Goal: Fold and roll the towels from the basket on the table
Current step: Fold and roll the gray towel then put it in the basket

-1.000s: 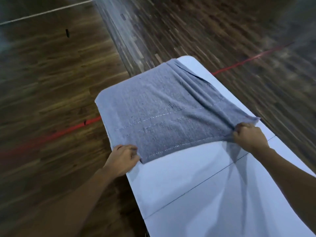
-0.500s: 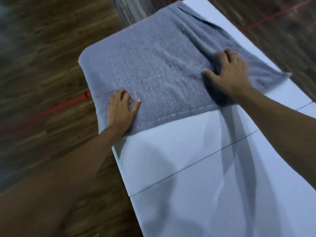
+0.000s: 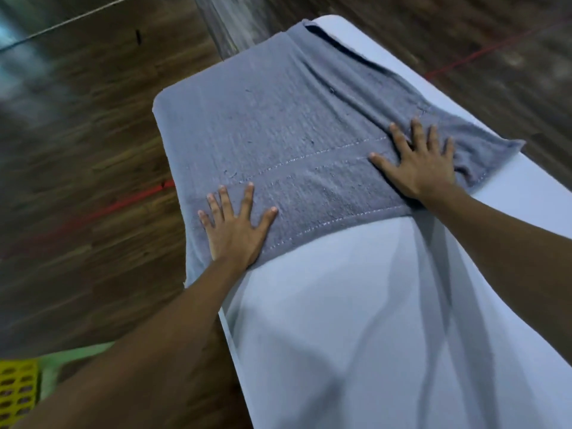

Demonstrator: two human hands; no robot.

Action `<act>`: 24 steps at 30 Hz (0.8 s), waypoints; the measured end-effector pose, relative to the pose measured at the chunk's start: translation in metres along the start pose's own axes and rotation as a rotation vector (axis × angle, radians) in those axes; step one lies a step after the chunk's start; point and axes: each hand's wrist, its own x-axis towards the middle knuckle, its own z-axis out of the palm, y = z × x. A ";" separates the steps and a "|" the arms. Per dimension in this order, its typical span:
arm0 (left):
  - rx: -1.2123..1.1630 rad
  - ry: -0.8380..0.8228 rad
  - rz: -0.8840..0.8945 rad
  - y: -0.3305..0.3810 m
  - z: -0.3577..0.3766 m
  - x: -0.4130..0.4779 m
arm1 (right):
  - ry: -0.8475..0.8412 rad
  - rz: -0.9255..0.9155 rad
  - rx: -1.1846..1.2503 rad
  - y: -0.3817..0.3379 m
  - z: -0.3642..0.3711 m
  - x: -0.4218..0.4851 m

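A grey towel lies spread over the far end of the white table, its left side hanging over the table's left edge. A fold ridge runs along its right part and its right corner is rumpled. My left hand presses flat on the towel's near left corner, fingers spread. My right hand lies flat with spread fingers on the towel's near right part, beside the ridge.
A yellow perforated basket shows at the bottom left on the floor, next to something pale green. Dark wooden floor with red lines surrounds the table. The near half of the table is bare white surface.
A second ago both hands pinched the towel's near corners. They let go, moved onto the cloth and now press it flat with fingers spread wider.
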 end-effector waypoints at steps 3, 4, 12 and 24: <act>-0.037 0.000 0.014 0.025 0.012 -0.091 | 0.030 0.032 0.001 0.051 0.000 -0.078; -0.038 -0.004 0.020 0.034 0.017 -0.120 | 0.041 0.044 -0.008 0.067 0.001 -0.104; 0.001 -0.050 0.038 0.087 0.048 -0.307 | 0.046 0.085 -0.039 0.167 0.001 -0.263; -0.041 -0.055 0.014 0.138 0.075 -0.462 | 0.012 0.063 -0.008 0.256 -0.004 -0.391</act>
